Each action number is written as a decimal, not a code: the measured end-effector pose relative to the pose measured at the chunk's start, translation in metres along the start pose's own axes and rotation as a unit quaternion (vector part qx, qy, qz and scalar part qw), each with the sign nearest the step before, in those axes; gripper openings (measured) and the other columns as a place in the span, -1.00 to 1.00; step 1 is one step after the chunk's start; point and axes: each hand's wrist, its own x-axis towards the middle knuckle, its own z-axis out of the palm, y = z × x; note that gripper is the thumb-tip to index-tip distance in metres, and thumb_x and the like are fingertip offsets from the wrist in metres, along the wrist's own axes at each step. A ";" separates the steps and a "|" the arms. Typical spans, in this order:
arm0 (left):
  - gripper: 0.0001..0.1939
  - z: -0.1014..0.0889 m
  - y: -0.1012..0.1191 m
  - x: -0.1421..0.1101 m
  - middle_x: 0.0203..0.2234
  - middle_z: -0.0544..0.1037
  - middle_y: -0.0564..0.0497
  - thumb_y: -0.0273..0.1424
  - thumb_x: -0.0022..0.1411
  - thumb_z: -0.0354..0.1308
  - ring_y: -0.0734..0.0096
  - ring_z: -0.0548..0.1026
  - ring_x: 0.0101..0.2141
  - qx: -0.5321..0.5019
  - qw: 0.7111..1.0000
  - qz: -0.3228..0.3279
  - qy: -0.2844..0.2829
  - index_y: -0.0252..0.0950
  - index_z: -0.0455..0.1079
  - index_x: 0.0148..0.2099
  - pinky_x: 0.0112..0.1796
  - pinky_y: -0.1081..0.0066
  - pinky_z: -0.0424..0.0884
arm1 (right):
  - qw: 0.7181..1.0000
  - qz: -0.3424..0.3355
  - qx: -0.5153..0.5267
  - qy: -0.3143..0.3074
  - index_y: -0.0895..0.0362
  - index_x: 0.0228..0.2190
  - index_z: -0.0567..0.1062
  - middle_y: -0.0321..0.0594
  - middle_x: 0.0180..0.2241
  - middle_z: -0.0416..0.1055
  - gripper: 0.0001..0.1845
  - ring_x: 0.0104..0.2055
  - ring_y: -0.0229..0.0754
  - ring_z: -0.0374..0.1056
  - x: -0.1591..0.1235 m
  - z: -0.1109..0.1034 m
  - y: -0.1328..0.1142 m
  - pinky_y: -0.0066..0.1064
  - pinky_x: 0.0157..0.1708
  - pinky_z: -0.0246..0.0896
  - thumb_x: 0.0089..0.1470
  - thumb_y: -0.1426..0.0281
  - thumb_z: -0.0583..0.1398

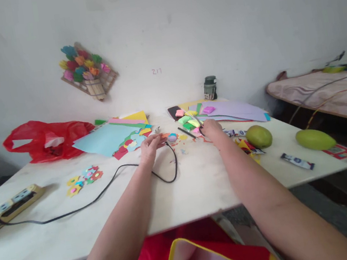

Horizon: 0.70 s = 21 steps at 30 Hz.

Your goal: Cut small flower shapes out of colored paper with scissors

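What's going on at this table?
A person's left hand is at a small orange piece, while the right hand has its grip on what look like scissors. Flower-shaped cutouts lie to the left, beyond the black cable. Two green fruits lie to the right.

Looking forward and down from head height; facing tabletop [197, 182], wall [146, 30]; viewing left hand [150, 148], right hand [211, 130] from close behind.
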 end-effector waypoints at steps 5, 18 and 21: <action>-0.56 0.000 0.001 0.001 -0.40 0.57 -0.10 -0.18 -0.17 0.36 0.22 0.56 -0.28 -0.008 0.999 0.022 0.040 -0.39 0.46 -0.29 -0.22 0.28 0.47 | 1.000 0.003 0.006 0.009 0.28 -0.15 0.54 0.16 -0.16 0.48 -0.64 -0.09 0.07 0.42 0.004 0.003 0.003 -0.32 -0.25 0.29 0.06 0.36 0.14; -0.42 -0.006 -0.009 0.007 -0.52 0.51 0.08 -0.38 -0.25 0.42 0.44 0.52 -0.46 -0.065 0.997 -0.026 -0.029 -0.36 0.39 -0.11 -0.23 0.28 0.47 | 0.999 0.018 0.040 -0.013 0.22 -0.16 0.54 0.10 -0.20 0.50 -0.63 -0.11 0.04 0.43 0.009 0.004 0.010 -0.33 -0.28 0.29 0.00 0.33 0.16; -0.42 -0.008 -0.011 0.008 -0.51 0.53 0.05 -0.41 -0.22 0.41 0.42 0.53 -0.45 -0.075 0.996 -0.041 -0.035 -0.38 0.37 -0.08 -0.27 0.31 0.48 | 0.998 0.021 0.044 -0.032 0.17 -0.17 0.54 0.05 -0.18 0.49 -0.64 -0.10 0.04 0.41 0.009 0.000 0.008 -0.31 -0.26 0.30 -0.02 0.31 0.17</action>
